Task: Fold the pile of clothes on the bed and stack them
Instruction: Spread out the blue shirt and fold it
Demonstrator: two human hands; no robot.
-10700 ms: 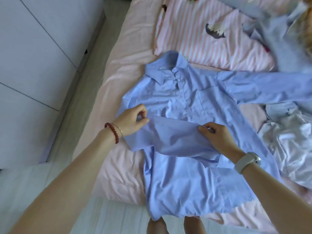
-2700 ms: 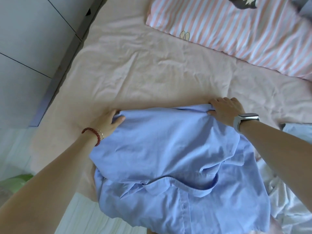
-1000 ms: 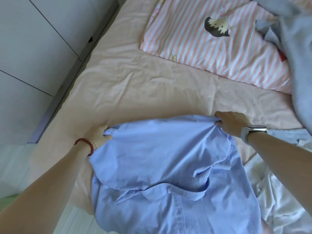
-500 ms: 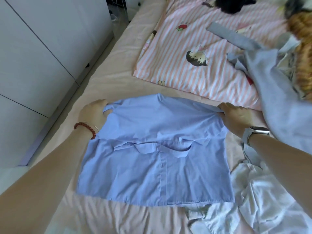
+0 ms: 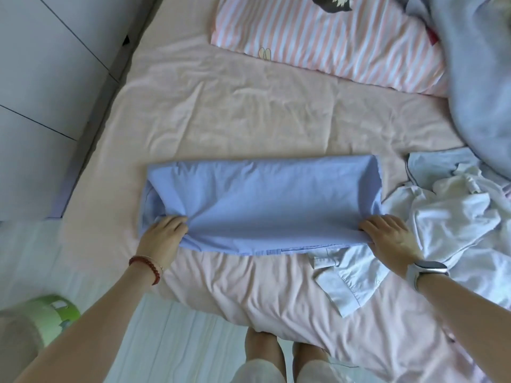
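Observation:
A light blue shirt (image 5: 262,203) lies folded into a wide rectangle on the pink bed sheet (image 5: 235,117). My left hand (image 5: 163,233) grips its near left corner, with bunched fabric under the fingers. My right hand (image 5: 390,236) holds the near right corner, fingers curled over the edge. A crumpled white shirt (image 5: 431,230) lies just right of the blue one, with a pale sleeve (image 5: 348,283) reaching toward me. A grey-blue garment (image 5: 481,87) is heaped at the far right.
A pink-and-white striped pillow (image 5: 331,40) lies across the far side of the bed. White cabinet doors (image 5: 47,78) stand to the left. A green round object (image 5: 52,316) sits on the floor at the lower left. My feet show below the bed's near edge.
Half a second ago the shirt lay open with its collar up and my hands at its far corners. Both hands have brought that far edge toward me, folding the shirt in half.

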